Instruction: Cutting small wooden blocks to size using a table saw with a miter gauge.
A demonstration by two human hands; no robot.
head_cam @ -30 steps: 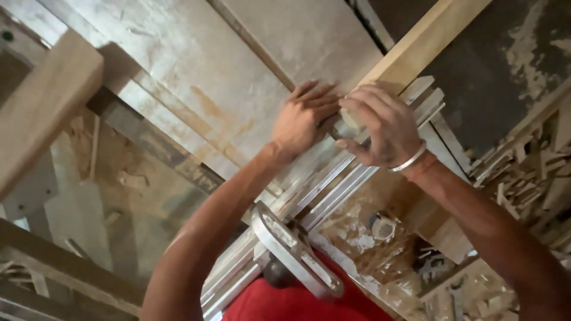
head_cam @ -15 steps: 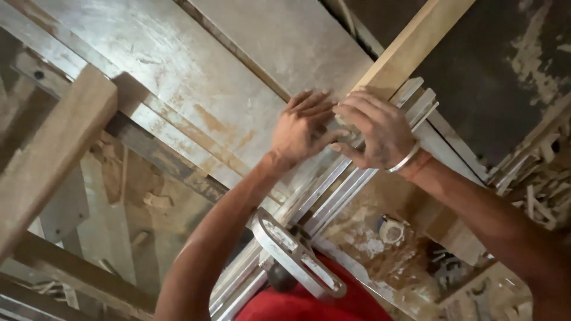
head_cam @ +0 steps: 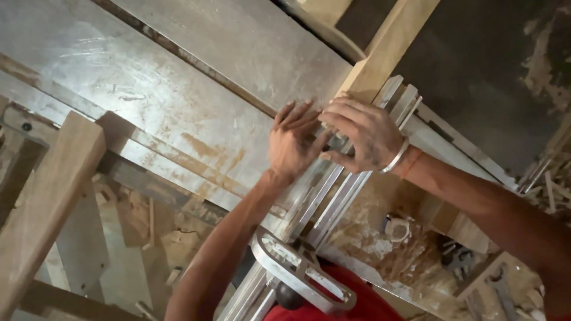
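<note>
My left hand (head_cam: 292,144) lies flat with fingers stretched on the near end of a long pale wooden strip (head_cam: 386,50) that runs up to the top right. My right hand (head_cam: 363,135), a metal bangle on its wrist, rests fingers down on the same end of the strip, touching the left fingertips. Both hands press the wood against a ribbed aluminium sliding guide (head_cam: 324,199) on a worn steel machine table (head_cam: 148,89). The guide ends near my body in a metal loop handle (head_cam: 300,273).
A thick wooden beam (head_cam: 47,196) leans at the left below the table edge. Sawdust and wood offcuts (head_cam: 166,238) cover the floor underneath. Scrap sticks (head_cam: 550,178) and a tool lie at the right.
The view has shifted so the hands sit a little lower and more central. The left fingers have spread flatter over the strip's end. Both hands stay together on the wood.
</note>
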